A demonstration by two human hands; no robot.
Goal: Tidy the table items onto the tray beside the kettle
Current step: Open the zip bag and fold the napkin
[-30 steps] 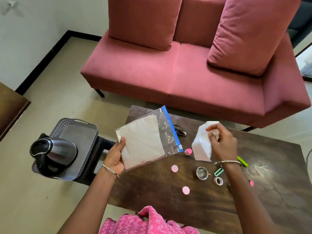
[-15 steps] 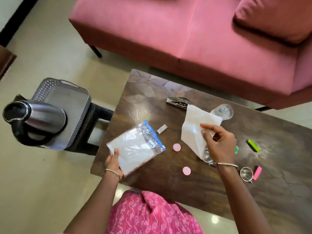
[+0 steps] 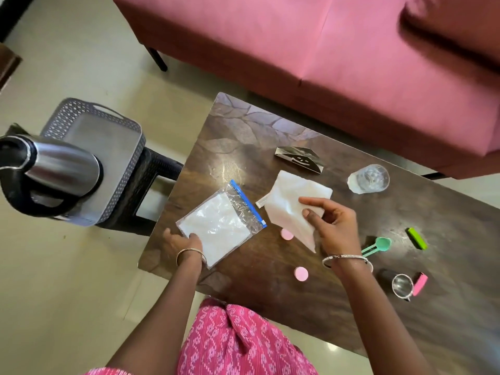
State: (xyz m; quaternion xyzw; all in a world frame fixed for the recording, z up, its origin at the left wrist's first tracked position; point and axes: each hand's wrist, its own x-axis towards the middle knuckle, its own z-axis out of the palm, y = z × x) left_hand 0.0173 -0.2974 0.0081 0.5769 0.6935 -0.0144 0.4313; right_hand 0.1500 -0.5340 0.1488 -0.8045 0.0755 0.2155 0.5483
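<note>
My left hand (image 3: 181, 242) grips the near corner of a clear zip bag (image 3: 220, 226) with a blue seal and white paper inside, held low over the table's left end. My right hand (image 3: 331, 223) pinches a white napkin (image 3: 289, 204) above the table's middle. The grey perforated tray (image 3: 130, 147) sits on a dark stool to the left, with a steel kettle (image 3: 54, 169) standing on its near part. Two pink round caps (image 3: 301, 273) lie on the table near my hands.
On the dark wooden table (image 3: 311, 307) lie a black folded card (image 3: 299, 159), a glass (image 3: 369, 178), a green measuring spoon (image 3: 378, 246), a green clip (image 3: 416, 238), a small steel strainer (image 3: 402, 286) and a pink clip (image 3: 420, 284). A pink sofa (image 3: 338, 50) stands behind.
The view has tilted down and closed in. My left hand has lowered the zip bag from upright near my face to just above the table. My right hand still holds the napkin.
</note>
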